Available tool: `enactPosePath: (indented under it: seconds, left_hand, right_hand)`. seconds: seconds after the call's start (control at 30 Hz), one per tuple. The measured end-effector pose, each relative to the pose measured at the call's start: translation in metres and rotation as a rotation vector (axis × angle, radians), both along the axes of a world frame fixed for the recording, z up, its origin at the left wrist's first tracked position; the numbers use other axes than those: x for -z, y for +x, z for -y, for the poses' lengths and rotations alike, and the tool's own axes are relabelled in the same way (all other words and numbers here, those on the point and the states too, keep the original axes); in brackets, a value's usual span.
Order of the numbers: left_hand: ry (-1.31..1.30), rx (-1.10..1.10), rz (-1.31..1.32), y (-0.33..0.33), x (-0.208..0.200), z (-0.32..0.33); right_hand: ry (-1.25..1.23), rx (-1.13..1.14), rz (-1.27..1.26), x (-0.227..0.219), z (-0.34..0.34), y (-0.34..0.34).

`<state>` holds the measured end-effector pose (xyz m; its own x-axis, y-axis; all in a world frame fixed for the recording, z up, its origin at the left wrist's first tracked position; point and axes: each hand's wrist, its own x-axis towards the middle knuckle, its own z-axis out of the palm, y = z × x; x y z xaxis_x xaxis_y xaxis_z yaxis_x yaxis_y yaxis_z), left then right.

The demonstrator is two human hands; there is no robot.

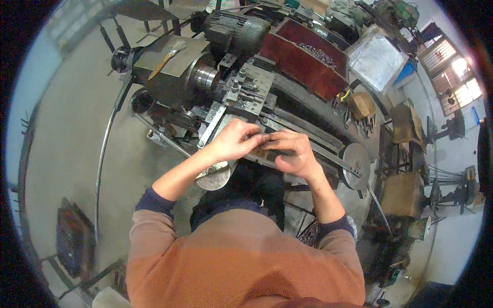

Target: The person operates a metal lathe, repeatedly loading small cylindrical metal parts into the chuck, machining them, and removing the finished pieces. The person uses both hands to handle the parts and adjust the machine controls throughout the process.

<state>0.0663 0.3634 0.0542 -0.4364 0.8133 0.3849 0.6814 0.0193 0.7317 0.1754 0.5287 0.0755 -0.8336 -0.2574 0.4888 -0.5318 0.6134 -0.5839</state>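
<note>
My left hand (236, 140) and my right hand (292, 150) meet at the fingertips over the bed of a metal lathe. Fingers of both are bent and pressed together; whatever lies between them is hidden or too small to name. Just beyond them is the tool post and slide (251, 87), a block of grey metal with bolts. To its left sits the shiny round chuck (207, 78) of the headstock. A crank arm (211, 126) runs beside my left hand, with a round metal disc (213, 177) below my left wrist.
On the headstock lies a brush (167, 60) with a wooden handle. Behind the lathe stand a dark motor (236, 32) and a red tray (303, 61) holding small metal parts. A handwheel (355, 166) is at the right end; a long bent rod (106, 149) rises on the left.
</note>
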Motion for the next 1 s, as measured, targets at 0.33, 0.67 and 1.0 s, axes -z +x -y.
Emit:
enactPosePath:
  seconds: [0.33,0.67,1.0]
  left_hand:
    - [-0.133,-0.319,-0.102,-0.060,-0.028,0.119]
    - [-0.761,-1.153,-0.208,-0.061,0.003,0.353]
    - [-0.913,-1.290,-0.181,-0.068,0.056,0.371]
  right_hand:
    - [0.603,0.100,-0.030,-0.020,0.032,-0.138]
    - [0.853,0.330,0.301,0.011,0.045,-0.220]
    - [0.802,0.226,0.330,0.029,0.033,-0.238]
